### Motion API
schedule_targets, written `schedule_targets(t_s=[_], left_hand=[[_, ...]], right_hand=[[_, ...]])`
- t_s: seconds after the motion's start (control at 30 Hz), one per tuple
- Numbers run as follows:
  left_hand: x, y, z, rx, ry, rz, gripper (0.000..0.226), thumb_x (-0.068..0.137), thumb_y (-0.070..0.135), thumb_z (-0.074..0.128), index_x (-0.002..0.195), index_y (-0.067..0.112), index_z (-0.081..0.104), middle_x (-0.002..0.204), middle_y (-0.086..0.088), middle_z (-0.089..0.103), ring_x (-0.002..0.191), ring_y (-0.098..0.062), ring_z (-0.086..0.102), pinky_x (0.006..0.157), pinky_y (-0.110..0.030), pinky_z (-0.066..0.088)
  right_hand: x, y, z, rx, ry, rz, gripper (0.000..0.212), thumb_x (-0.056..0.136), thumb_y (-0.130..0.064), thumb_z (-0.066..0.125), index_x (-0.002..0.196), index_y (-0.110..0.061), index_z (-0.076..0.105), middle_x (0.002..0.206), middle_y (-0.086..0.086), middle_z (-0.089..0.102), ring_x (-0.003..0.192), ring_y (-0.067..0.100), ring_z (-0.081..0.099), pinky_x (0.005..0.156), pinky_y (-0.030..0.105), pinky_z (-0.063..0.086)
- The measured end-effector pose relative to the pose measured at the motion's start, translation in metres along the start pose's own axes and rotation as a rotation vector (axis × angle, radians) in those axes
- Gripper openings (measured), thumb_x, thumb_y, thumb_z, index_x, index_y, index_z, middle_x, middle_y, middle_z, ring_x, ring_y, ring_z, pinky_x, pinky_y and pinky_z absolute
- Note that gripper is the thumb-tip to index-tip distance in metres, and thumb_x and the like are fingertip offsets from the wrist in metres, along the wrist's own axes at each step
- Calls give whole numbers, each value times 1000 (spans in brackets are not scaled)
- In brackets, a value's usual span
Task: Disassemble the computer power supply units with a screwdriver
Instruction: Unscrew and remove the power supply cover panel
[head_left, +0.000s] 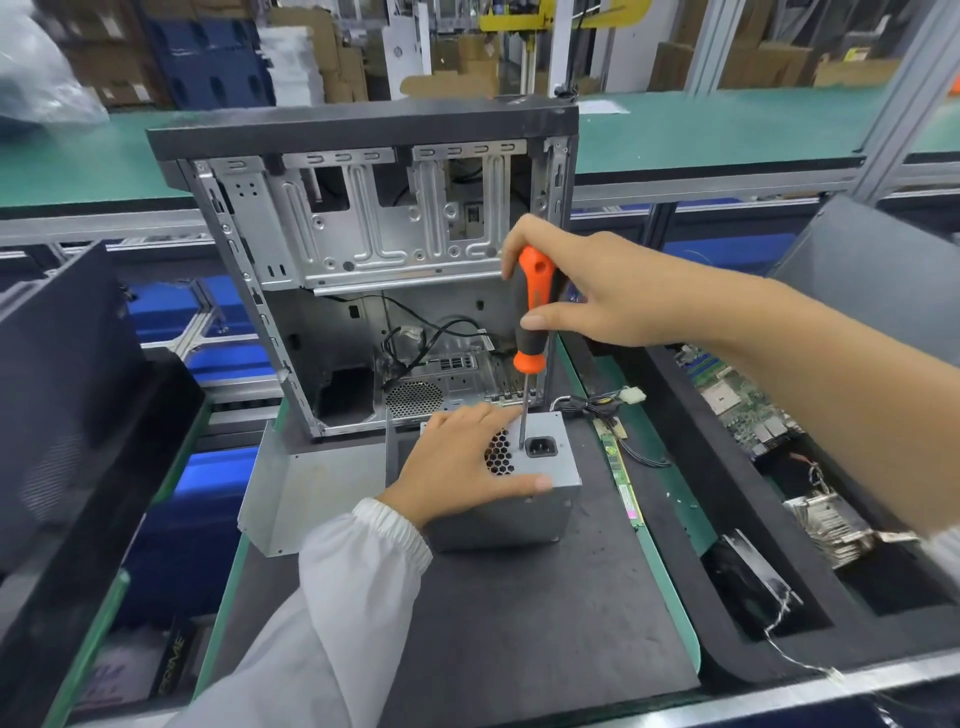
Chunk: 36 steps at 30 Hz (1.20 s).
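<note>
My left hand (462, 462) presses flat on the grey metal power supply box (524, 493) to steady it while my right hand (597, 291) pinches the upright orange-and-black screwdriver (532, 312) onto 1 screw.

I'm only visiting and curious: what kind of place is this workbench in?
Probably an electronics dismantling line in a factory or warehouse. A stripped computer case stands on the bench, a bin holds pulled circuit boards, and stacked cardboard boxes fill the background.
</note>
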<state>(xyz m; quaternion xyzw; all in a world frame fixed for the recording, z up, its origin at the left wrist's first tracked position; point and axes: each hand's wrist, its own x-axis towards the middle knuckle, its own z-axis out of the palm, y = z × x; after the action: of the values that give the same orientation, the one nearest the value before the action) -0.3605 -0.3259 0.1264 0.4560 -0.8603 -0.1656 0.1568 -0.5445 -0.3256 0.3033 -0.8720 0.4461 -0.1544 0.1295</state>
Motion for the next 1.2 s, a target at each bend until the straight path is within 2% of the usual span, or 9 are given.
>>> schedule_targets(t_s=[0.17,0.33,0.53,0.7,0.83,0.93,1.03,1.1,1.2], left_hand=[[9,1,-23,-739,138,80,20,94,27,62,111,24,74,121,10,64,122,-8,54,103,-29,40],[16,11,-10,-869,285,23,12,91,5,65,88,8,76,87,-3,73,88,-12,68,83,-21,50],[18,10,-5,-897,290,47,13,91,4,64,87,7,76,83,4,72,83,-5,65,79,-15,48],[18,6,-6,-986,192,45,15,95,8,60,98,9,74,90,0,74,90,-13,67,84,-20,49],[18,2,-7,-1026,150,79,22,99,9,54,111,10,72,97,-4,74,100,-15,66,91,-21,47],[18,1,-7,-1031,144,92,20,97,11,56,101,10,76,95,-6,74,100,-15,67,91,-21,47],[19,0,-7,-1013,157,81,20,96,12,58,91,14,77,93,-5,76,96,-12,68,89,-16,46],[19,1,-7,-1004,165,77,21,96,10,58,89,14,77,92,-5,76,94,-10,69,87,-15,46],[19,2,-7,-1010,162,75,21,97,8,57,89,12,77,91,-4,76,89,-7,69,83,-13,47]], right_hand=[[14,-1,-8,-58,-149,-30,29,91,-30,62,108,-35,39,75,-1,59,55,-2,48,54,20,34],[24,-12,-2,-278,72,4,52,86,-71,34,84,-22,50,62,-5,49,57,5,46,52,26,34],[29,-23,-4,-793,179,93,65,90,-70,25,59,-13,33,57,2,35,48,18,33,45,27,20],[28,-19,-16,-633,-75,67,39,98,-54,32,93,-16,42,66,0,38,58,19,40,50,32,28],[28,-16,-32,-413,-332,5,13,98,-39,47,105,-29,43,92,2,57,87,26,56,77,42,45],[31,-19,-38,-354,-433,-48,24,95,-24,57,117,-31,50,114,-3,55,101,25,56,90,47,44],[30,-24,-41,-337,-401,10,29,91,-47,57,114,-31,55,86,-10,60,78,18,68,81,42,52],[29,-29,-41,-334,-295,121,57,82,-72,46,94,-18,61,61,-5,64,49,12,66,63,32,54],[36,-29,-32,-535,-230,154,72,85,-75,30,68,-9,52,46,5,61,41,15,62,53,27,48]])
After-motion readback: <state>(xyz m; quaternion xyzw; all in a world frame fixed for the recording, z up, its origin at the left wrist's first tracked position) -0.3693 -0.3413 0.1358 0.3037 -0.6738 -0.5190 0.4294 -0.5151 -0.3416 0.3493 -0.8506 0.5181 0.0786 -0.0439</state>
